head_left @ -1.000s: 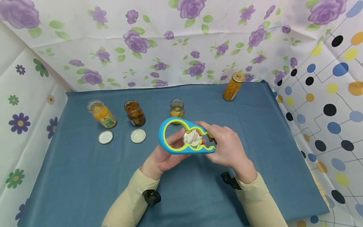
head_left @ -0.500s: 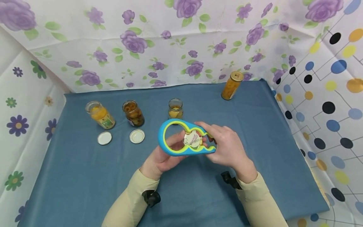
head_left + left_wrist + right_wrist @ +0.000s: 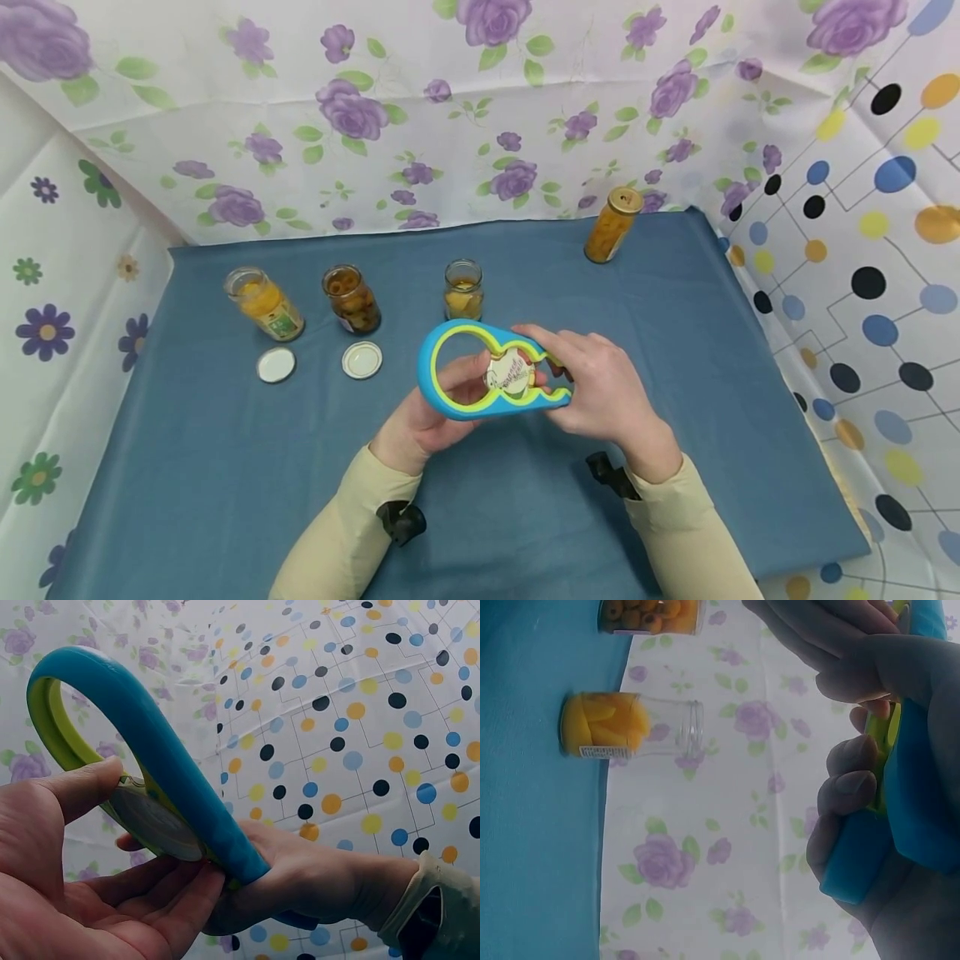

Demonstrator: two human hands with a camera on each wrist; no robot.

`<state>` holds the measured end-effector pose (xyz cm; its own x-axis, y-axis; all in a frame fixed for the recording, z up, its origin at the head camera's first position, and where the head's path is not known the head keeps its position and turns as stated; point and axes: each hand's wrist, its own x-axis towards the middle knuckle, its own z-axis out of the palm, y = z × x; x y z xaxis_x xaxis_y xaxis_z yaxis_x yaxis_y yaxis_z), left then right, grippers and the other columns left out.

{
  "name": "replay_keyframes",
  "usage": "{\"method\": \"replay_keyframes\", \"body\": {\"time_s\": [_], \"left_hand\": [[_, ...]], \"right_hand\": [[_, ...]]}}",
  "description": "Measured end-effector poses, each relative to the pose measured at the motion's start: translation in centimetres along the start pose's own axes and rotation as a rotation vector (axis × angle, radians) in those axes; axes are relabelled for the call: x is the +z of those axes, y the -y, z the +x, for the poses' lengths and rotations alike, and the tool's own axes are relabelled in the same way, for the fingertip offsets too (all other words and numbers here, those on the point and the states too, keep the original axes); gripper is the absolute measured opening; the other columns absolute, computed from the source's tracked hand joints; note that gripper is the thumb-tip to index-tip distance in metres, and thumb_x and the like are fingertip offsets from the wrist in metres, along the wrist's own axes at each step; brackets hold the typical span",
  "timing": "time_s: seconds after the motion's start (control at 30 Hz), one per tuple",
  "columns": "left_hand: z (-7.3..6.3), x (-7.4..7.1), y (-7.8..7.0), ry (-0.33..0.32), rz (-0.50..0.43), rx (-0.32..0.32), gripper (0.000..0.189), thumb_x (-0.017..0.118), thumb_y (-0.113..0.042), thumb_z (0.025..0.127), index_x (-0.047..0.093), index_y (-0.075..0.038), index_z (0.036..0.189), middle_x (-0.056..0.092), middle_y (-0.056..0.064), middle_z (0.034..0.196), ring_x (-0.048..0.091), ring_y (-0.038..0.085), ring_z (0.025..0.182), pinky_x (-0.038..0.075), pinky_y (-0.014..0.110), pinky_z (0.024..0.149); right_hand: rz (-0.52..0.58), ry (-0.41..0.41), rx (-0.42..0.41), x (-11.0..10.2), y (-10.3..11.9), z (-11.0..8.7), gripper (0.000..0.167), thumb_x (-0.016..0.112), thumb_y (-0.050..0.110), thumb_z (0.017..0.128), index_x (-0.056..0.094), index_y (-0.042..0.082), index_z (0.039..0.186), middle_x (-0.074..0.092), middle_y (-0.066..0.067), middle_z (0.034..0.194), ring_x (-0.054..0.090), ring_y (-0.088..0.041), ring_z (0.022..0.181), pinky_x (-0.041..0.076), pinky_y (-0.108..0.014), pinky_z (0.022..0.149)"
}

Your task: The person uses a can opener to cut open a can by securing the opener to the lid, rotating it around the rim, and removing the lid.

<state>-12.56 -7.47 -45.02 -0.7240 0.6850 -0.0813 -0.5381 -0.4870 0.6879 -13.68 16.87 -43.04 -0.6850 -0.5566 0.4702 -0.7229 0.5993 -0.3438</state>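
Both hands are raised over the middle of the table around a blue and lime-green jar opener (image 3: 426,367). My right hand (image 3: 603,379) grips its two handle ends, fingers wrapped round them. A small round jar lid (image 3: 512,372) with writing on top sits between the scalloped inner edges of the opener. My left hand (image 3: 431,417) holds that lid from the other side, thumb at its edge and fingers beneath. In the left wrist view the lid (image 3: 159,825) shows edge-on with no jar under it. Part of the left fingers is hidden behind the opener in the head view.
Just beyond the hands stands an open jar (image 3: 463,292) of yellow pieces. Farther left are an open dark jar (image 3: 352,300) and an open orange jar (image 3: 268,308), with two loose lids (image 3: 362,360) before them. A capped tall jar (image 3: 613,227) stands back right.
The opener, with the lid in it, has tipped and sunk slightly toward me at its rounded end. Both hands keep their hold; the jars stay in place as the view shifts a little.
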Motion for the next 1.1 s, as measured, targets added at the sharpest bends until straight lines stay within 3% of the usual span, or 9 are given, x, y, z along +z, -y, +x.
{"method": "replay_keyframes", "body": {"time_s": [0.2, 0.5, 0.73, 1.0, 1.1], "left_hand": [[0.0, -0.2, 0.0, -0.002, 0.03, 0.007, 0.061, 0.085, -0.06, 0.086, 0.073, -0.013, 0.122, 0.071, -0.002, 0.11, 0.064, 0.009, 0.093, 0.052, 0.021, 0.079], [0.0, -0.3, -0.2, 0.002, 0.082, 0.015, 0.062, 0.086, -0.063, 0.083, 0.076, -0.013, 0.117, 0.073, -0.001, 0.108, 0.065, 0.01, 0.096, 0.053, 0.022, 0.083], [0.1, -0.3, -0.3, 0.024, 0.136, 0.035, 0.059, 0.082, -0.062, 0.089, 0.078, -0.012, 0.119, 0.078, 0.003, 0.113, 0.069, 0.013, 0.1, 0.053, 0.025, 0.088], [0.2, -0.9, -0.8, -0.082, 0.341, 0.065, 0.086, 0.085, -0.059, 0.088, 0.064, 0.01, 0.136, 0.078, 0.012, 0.116, 0.075, 0.022, 0.109, 0.058, 0.033, 0.093], [0.2, -1.4, -1.1, -0.106, 0.431, 0.076, 0.076, 0.083, -0.045, 0.094, 0.061, 0.013, 0.138, 0.074, 0.026, 0.123, 0.075, 0.031, 0.114, 0.059, 0.038, 0.097]], "right_hand": [[-0.003, 0.008, -0.002, 0.0, 0.1, 0.0, 0.079, 0.087, 0.024, 0.076, 0.062, 0.023, 0.15, 0.056, 0.008, 0.08, 0.042, -0.007, 0.064, 0.038, -0.033, 0.06], [0.002, 0.019, 0.004, 0.1, 0.2, 0.1, 0.079, 0.085, 0.021, 0.076, 0.06, 0.023, 0.151, 0.056, 0.007, 0.081, 0.045, -0.008, 0.067, 0.04, -0.034, 0.062], [0.006, 0.021, 0.009, 0.3, 0.3, -0.1, 0.078, 0.085, 0.021, 0.078, 0.06, 0.023, 0.151, 0.056, 0.004, 0.08, 0.045, -0.008, 0.067, 0.039, -0.034, 0.062], [-0.066, 0.005, 0.0, 0.2, 0.1, -0.1, 0.076, 0.083, 0.02, 0.077, 0.062, 0.024, 0.149, 0.052, 0.005, 0.075, 0.041, -0.009, 0.062, 0.036, -0.034, 0.06], [-0.064, 0.006, 0.012, 0.2, 0.1, -0.1, 0.078, 0.083, 0.017, 0.074, 0.062, 0.023, 0.15, 0.052, 0.005, 0.076, 0.041, -0.009, 0.061, 0.036, -0.034, 0.06]]}}
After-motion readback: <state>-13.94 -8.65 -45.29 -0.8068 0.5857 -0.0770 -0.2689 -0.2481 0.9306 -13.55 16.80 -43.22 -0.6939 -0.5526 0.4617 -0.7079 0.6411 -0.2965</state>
